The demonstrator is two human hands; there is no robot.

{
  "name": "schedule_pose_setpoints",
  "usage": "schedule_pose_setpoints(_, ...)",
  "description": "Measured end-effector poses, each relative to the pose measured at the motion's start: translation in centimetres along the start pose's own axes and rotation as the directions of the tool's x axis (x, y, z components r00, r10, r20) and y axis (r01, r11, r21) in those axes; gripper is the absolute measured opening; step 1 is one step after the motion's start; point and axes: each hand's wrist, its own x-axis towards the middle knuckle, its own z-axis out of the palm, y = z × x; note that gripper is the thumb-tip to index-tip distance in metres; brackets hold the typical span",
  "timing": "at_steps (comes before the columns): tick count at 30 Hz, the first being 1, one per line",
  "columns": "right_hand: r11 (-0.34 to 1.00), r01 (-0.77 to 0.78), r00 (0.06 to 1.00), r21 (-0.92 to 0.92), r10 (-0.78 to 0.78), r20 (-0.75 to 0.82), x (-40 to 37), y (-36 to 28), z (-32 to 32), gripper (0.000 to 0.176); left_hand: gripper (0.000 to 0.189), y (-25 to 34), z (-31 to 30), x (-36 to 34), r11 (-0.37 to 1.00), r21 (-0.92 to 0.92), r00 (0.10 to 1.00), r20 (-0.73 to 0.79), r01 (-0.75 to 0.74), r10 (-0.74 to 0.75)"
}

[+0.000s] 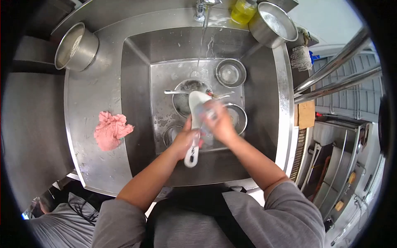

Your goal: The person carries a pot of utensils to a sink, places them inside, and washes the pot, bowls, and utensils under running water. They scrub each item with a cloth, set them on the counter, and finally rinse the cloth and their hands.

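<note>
Over the steel sink point(138, 95), my left hand point(186, 140) is wrapped round a white spatula-like utensil point(191, 158), its broad end pointing away from me. My right hand point(218, 122) is closed on something greyish against the utensil's side; motion blur hides what it is. Below the hands, a round metal bowl point(179, 105) with a white-handled utensil point(173, 92) across it lies in the sink. Other round metal pans point(230, 73) sit at the right and lower left of the basin. Water runs from the faucet point(199, 12) into the sink.
A pink cloth point(111, 130) and a metal pot point(77, 47) are on the left counter. At the back right stand a yellow liquid container point(243, 12) and a large pot point(273, 25). Metal pipes point(337, 62) and a rack are on the right. Another person's grey clothing point(62, 223) shows lower left.
</note>
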Motion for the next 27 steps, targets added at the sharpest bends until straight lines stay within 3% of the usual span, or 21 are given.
schedule_pose_setpoints(1,0.962,0.23,0.95,-0.149,-0.189,0.251,0.7,-3.8,-0.1,0.032,0.043,-0.1,-0.7,-0.9,0.997,0.01,0.996,0.056,0.076,-0.076)
schedule_pose_setpoints(2,0.963,0.224,0.953,-0.149,-0.185,0.239,1.1,-2.8,0.5,0.032,0.032,-0.2,-1.1,-1.5,0.988,0.022,0.982,0.11,0.15,-0.152)
schedule_pose_setpoints(4,0.973,-0.218,0.933,-0.082,0.232,0.275,3.9,0.9,2.0,0.032,0.02,1.0,0.1,-3.5,0.989,-0.037,0.988,0.076,0.14,-0.137)
schedule_pose_setpoints(5,0.963,-0.223,0.97,-0.15,0.235,0.066,6.1,1.9,1.9,0.034,0.008,1.7,0.4,-4.2,0.988,-0.1,0.992,0.045,0.119,-0.115)
schedule_pose_setpoints(6,0.964,-0.223,0.971,-0.146,0.234,0.059,5.3,0.0,2.3,0.034,0.008,1.5,0.1,-4.2,0.989,-0.092,0.992,0.044,0.118,-0.115)
schedule_pose_setpoints(8,0.964,0.215,0.968,-0.154,-0.19,0.164,2.8,-4.8,3.2,0.03,0.029,1.2,-0.9,-3.5,0.993,-0.038,0.988,0.11,0.11,-0.106)
schedule_pose_setpoints(9,0.955,0.282,0.932,-0.094,-0.25,0.262,2.6,-6.5,2.2,0.029,0.011,1.5,-0.8,-3.7,0.985,0.152,0.992,0.084,0.083,-0.097)
schedule_pose_setpoints(10,0.956,0.277,0.934,-0.096,-0.244,0.26,3.2,-5.1,2.0,0.029,0.011,1.6,-0.5,-4.2,0.984,0.154,0.991,0.087,0.088,-0.102)
schedule_pose_setpoints(11,0.967,-0.182,0.974,0.181,0.152,0.165,5.0,-1.9,1.8,0.03,0.012,2.2,0.3,-5.0,0.988,0.126,0.991,0.088,0.086,-0.098)
schedule_pose_setpoints(12,0.7,-0.549,0.829,0.458,0.526,0.189,6.6,1.0,1.7,0.031,0.014,2.6,0.9,-5.3,0.992,0.096,0.993,0.086,0.077,-0.086)
schedule_pose_setpoints(13,0.944,-0.328,0.944,0.034,0.326,0.06,7.0,3.2,1.8,0.037,0.016,2.5,1.1,-5.1,0.991,0.127,0.993,0.099,0.051,-0.064)
schedule_pose_setpoints(14,0.948,-0.316,0.948,0.037,0.314,0.058,6.7,1.1,1.7,0.037,0.016,2.8,1.0,-4.8,0.991,0.13,0.994,0.098,0.039,-0.052)
schedule_pose_setpoints(15,0.998,0.022,0.985,-0.057,-0.012,0.174,5.6,-2.9,1.4,0.037,0.018,3.1,0.9,-4.7,0.991,0.124,0.994,0.094,0.04,-0.052)
schedule_pose_setpoints(16,0.93,0.353,0.901,-0.104,-0.307,0.307,4.5,-5.2,1.4,0.037,0.019,3.0,0.6,-4.7,0.991,0.119,0.994,0.086,0.056,-0.066)
schedule_pose_setpoints(17,0.938,0.338,0.914,-0.077,-0.308,0.264,4.4,-3.8,1.0,0.038,0.026,2.8,0.1,-4.3,0.985,0.159,0.997,0.014,0.071,-0.074)
schedule_pose_setpoints(18,0.998,0.053,0.99,0.02,-0.055,0.131,5.6,-1.6,1.6,0.038,0.026,2.8,0.4,-4.3,0.983,0.164,0.996,0.015,0.08,-0.084)
schedule_pose_setpoints(20,0.971,-0.222,0.973,0.087,0.226,-0.046,8.2,0.0,0.8,0.041,0.034,3.3,1.4,-3.9,0.98,0.171,0.992,0.093,-0.104,0.089)
schedule_pose_setpoints(22,0.989,-0.145,0.987,0.011,0.146,-0.066,4.9,-2.7,2.5,0.04,0.045,3.1,1.6,-2.4,0.97,0.193,0.986,-0.053,-0.145,0.158)
schedule_pose_setpoints(23,0.995,-0.073,0.994,-0.066,0.068,-0.082,2.3,-4.4,3.3,0.039,0.05,2.8,0.7,-1.4,0.986,-0.103,0.991,0.013,-0.133,0.135)
schedule_pose_setpoints(24,0.989,-0.149,0.987,-0.021,0.147,-0.059,-0.2,-5.1,3.8,0.043,0.055,2.6,0.0,-0.7,0.918,-0.386,0.988,0.083,-0.091,0.133)
schedule_pose_setpoints(27,0.995,-0.067,0.988,-0.068,0.076,0.135,-3.1,-6.8,3.2,0.035,0.065,2.5,-0.6,0.1,0.882,-0.469,0.962,0.213,-0.052,0.17)
